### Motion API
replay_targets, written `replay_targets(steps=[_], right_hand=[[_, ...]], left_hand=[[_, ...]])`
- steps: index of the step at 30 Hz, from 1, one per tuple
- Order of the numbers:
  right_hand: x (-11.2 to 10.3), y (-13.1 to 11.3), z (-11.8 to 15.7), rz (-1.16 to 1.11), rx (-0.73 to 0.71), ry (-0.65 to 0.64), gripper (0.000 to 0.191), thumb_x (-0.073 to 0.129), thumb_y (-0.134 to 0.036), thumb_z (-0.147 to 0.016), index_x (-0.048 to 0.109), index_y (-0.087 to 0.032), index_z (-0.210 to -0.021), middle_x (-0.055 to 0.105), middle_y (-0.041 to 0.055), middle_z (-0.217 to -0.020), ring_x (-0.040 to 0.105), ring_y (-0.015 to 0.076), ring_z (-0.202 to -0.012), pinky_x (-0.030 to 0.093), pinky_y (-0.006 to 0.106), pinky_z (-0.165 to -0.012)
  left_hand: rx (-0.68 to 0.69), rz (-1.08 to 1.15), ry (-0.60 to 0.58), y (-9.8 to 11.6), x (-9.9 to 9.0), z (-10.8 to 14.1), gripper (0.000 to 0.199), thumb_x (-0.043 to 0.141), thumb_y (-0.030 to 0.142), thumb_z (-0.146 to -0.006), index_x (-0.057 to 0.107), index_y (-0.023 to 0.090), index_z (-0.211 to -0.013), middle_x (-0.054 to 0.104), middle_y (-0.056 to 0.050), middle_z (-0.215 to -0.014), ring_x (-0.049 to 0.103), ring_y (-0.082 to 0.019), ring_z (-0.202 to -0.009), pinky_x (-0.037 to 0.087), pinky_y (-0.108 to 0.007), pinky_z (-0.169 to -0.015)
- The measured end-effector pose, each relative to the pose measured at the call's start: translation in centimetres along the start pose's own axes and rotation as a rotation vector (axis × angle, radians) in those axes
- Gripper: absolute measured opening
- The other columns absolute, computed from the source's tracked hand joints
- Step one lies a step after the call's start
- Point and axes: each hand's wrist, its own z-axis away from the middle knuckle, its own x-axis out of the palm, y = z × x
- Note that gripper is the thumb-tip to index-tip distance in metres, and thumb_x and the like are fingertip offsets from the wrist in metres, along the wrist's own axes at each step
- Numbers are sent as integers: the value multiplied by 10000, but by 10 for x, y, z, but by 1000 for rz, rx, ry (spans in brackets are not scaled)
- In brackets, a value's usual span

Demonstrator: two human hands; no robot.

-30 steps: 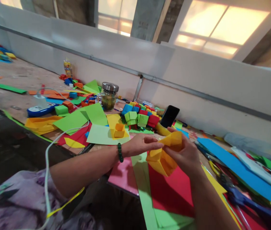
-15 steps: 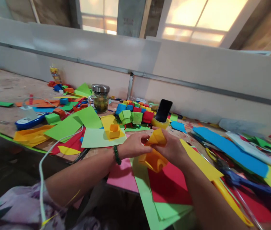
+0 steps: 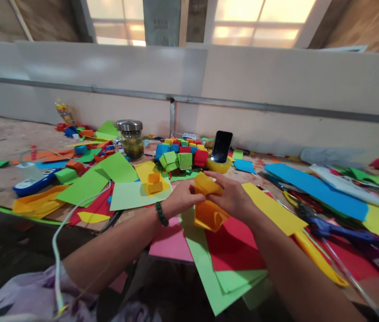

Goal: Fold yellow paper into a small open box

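Note:
Between my two hands is a folded yellow-orange paper piece (image 3: 208,184). My left hand (image 3: 185,197) is closed with thumb and fingers against its left side. My right hand (image 3: 232,195) grips it from the right, fingers over its top. Just below lies an open orange paper box (image 3: 210,216), partly under my hands, beside a red paper sheet (image 3: 234,246) on light green sheets (image 3: 206,279). A smaller orange paper box (image 3: 155,183) rests on yellow and pale green paper left of my hands.
Behind my hands sit several coloured paper cubes (image 3: 180,156), a phone (image 3: 221,146) propped in a yellow holder and a lidded glass jar (image 3: 130,139). Scissors (image 3: 330,228) and blue paper (image 3: 313,188) lie right. A white cable (image 3: 57,250) hangs near my left arm.
The folded paper has tilted over, lying flatter between my hands. Both hands still hold it. The whole view has turned slightly, so the table things appear shifted left.

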Motion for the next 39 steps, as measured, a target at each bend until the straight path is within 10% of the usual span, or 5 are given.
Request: replay_targets(steps=[15, 20, 27, 39], right_hand=[[6, 10, -5, -182, 5, -117, 421, 661, -156, -710, 642, -214, -1126, 709, 43, -1080, 665, 227, -986, 512, 335, -866], [-5, 11, -9, -194, 258, -26, 444, 668, -439, -792, 613, -167, -1139, 717, 84, -901, 685, 220, -788, 536, 320, -686], [-6, 16, -11, -489, 412, -294, 393, 746, -452, -653, 643, -165, -902, 624, 3, -650, 544, 113, -531, 423, 217, -468], [12, 22, -8, -442, 346, -102, 292, 741, -330, -598, 558, -193, -781, 641, -6, -681, 599, 158, -623, 462, 254, -529]], left_hand=[[-58, -48, -27, -9, -2, -1, 181, 647, 69, -574, 700, 128, -736, 696, -2, -752, 622, -150, -679, 498, -219, -615], [-52, -80, 155, -17, -8, -6, 115, 629, 144, -680, 699, 113, -766, 713, -29, -747, 641, -160, -672, 504, -224, -596], [4, -177, 374, -28, -10, -11, 150, 600, 100, -711, 697, 114, -825, 730, -53, -830, 658, -171, -752, 522, -227, -656], [-52, -197, 290, -27, -4, -5, 278, 614, 66, -708, 707, 116, -965, 755, -79, -947, 690, -201, -853, 552, -272, -769]])
